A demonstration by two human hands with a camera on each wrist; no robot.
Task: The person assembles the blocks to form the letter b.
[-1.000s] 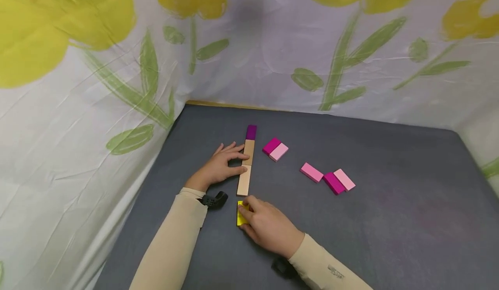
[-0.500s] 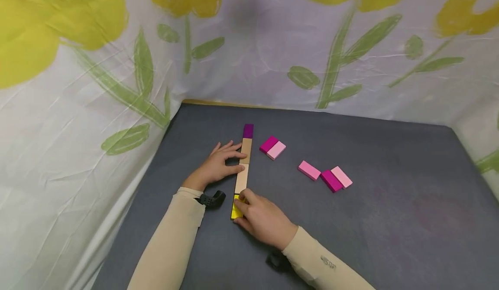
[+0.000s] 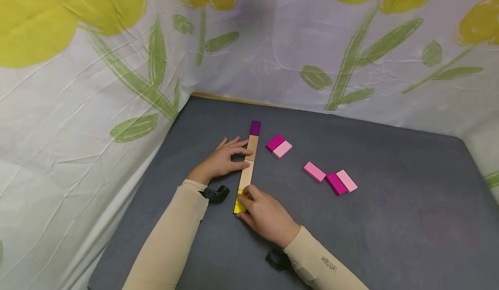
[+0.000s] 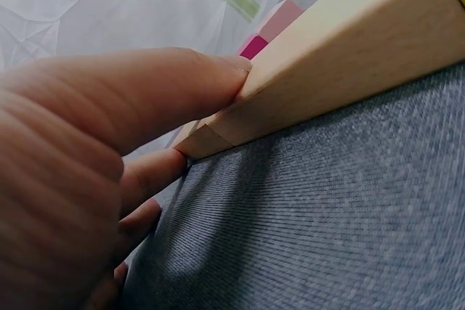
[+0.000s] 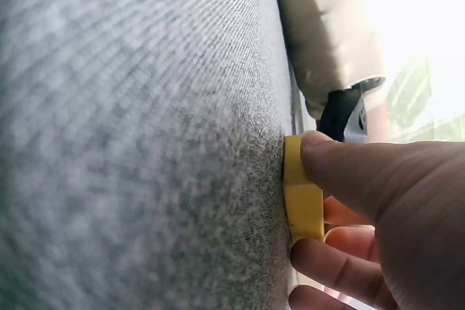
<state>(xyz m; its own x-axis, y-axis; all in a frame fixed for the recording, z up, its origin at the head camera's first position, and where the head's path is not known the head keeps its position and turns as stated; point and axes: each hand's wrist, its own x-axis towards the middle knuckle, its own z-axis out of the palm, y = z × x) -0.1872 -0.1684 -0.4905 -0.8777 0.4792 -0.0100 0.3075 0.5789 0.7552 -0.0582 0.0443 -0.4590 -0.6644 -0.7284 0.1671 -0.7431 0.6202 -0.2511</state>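
Observation:
A row of flat blocks lies on the dark table in the head view: a purple block (image 3: 255, 128) at the far end, a tan wooden block (image 3: 252, 144), a paler wooden block (image 3: 246, 178) and a yellow block (image 3: 238, 206) nearest. My left hand (image 3: 219, 162) rests at the row's left side, its extended thumb and forefinger touching the two wooden blocks. With thumb and fingers my right hand (image 3: 269, 216) pinches the yellow block, which meets the paler block's near end. The right wrist view shows the thumb over one end of the yellow block (image 5: 304, 194).
Right of the row lie a magenta block (image 3: 275, 142) and a light pink block (image 3: 282, 149) side by side. Farther right are a pink block (image 3: 314, 172), another magenta block (image 3: 335, 184) and another light pink block (image 3: 347, 180). A flowered cloth (image 3: 265, 64) hangs behind the table.
My right hand has slid the yellow block away from me, closing the gap to the paler wooden block. My left hand has stayed on the row. The head view has shifted slightly.

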